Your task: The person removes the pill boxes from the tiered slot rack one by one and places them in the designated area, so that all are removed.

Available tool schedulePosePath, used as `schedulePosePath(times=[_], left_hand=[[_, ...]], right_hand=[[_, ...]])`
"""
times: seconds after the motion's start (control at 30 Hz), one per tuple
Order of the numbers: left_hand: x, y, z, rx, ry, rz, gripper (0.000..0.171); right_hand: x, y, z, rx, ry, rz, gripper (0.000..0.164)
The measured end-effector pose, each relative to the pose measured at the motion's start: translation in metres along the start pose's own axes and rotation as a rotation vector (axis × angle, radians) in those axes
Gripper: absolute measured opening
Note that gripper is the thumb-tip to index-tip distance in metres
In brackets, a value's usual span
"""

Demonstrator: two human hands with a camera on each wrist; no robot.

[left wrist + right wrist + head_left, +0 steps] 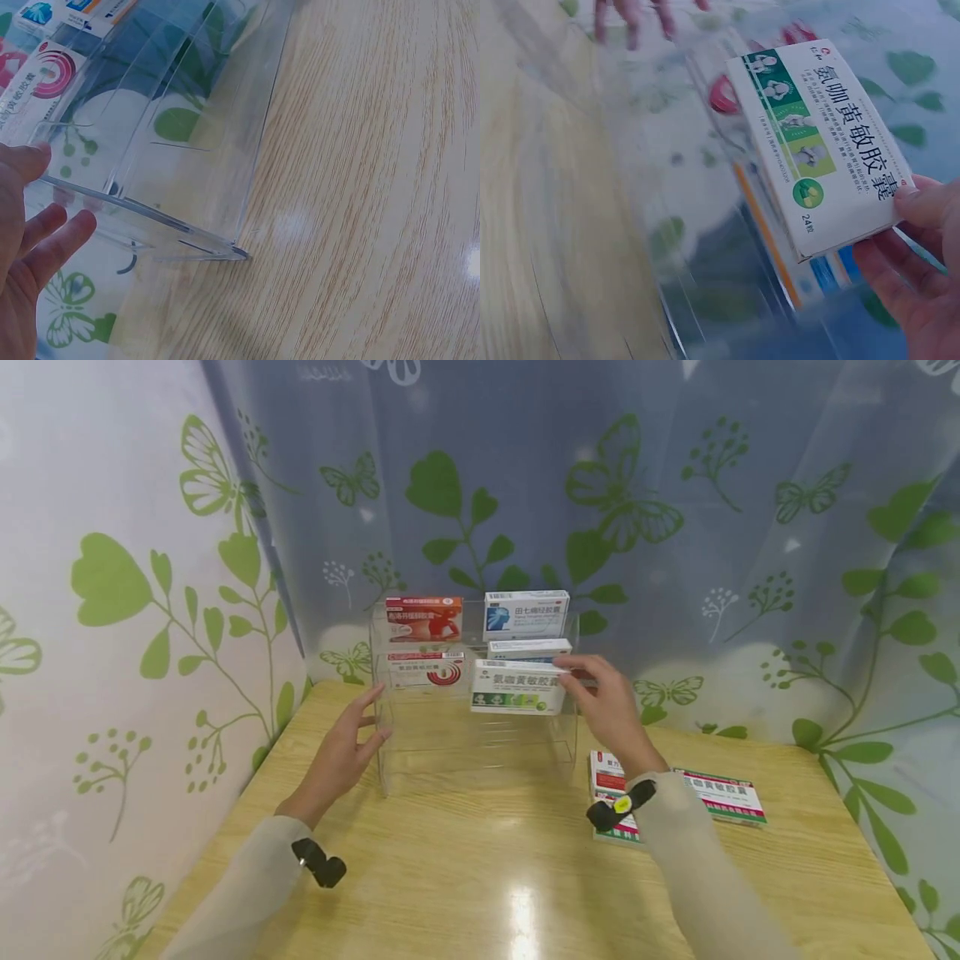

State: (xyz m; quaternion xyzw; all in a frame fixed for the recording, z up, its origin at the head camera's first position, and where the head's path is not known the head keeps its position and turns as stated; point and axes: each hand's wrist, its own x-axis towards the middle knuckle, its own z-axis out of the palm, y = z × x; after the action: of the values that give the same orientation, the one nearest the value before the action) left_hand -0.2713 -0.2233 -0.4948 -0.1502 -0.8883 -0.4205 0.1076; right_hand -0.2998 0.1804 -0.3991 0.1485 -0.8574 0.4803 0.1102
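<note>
A clear acrylic rack [480, 756] stands on the table with medicine boxes in its tiers. My right hand [611, 706] pinches the right end of a white and green medicine box [517, 687], thumb on its printed front and fingers behind. This box overlaps the rack's front-right tier, before a white box with a blue lower part [528, 648]. At the rack's left side, my left hand [341, 760] has its fingers extended, thumb at the panel's front edge and fingertips close along its outer face [64, 240]. A red and white box [425, 671] sits in the tier nearest that hand.
An orange-red box [423, 620] and a white box with a blue head picture [525, 614] occupy the rack's top tier. Red, white and green boxes [609, 772] lie right of the rack, partly behind my right forearm; another box [723, 795] lies beyond. Patterned curtains [480, 485] border the table.
</note>
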Motion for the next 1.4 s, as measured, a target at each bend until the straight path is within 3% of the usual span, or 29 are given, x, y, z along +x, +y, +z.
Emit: schedulePosePath(times=[0.43, 0.7, 0.87, 1.07, 1.2, 1.4], left_hand=[[0.0, 0.001, 0.0, 0.003, 0.002, 0.009, 0.074], [0.0, -0.002, -0.001, 0.0, 0.007, 0.003, 0.074], [0.0, -0.001, 0.0, -0.002, 0.008, 0.005, 0.074], [0.0, -0.002, 0.0, -0.005, 0.01, 0.006, 0.075], [0.001, -0.001, -0.001, -0.01, 0.006, 0.009, 0.075], [0.001, 0.0, -0.001, -0.011, 0.0, 0.008, 0.074]], right_hand=[[-0.072, 0.066, -0.128, -0.267, 0.067, 0.154, 0.046], [-0.131, 0.127, -0.181, -0.377, 0.054, 0.239, 0.046], [-0.16, 0.151, -0.204, -0.409, -0.061, 0.317, 0.046], [-0.178, 0.176, -0.217, -0.378, -0.181, 0.408, 0.045], [-0.185, 0.192, -0.216, -0.363, -0.216, 0.463, 0.044], [-0.187, 0.205, -0.21, -0.371, -0.197, 0.553, 0.055]])
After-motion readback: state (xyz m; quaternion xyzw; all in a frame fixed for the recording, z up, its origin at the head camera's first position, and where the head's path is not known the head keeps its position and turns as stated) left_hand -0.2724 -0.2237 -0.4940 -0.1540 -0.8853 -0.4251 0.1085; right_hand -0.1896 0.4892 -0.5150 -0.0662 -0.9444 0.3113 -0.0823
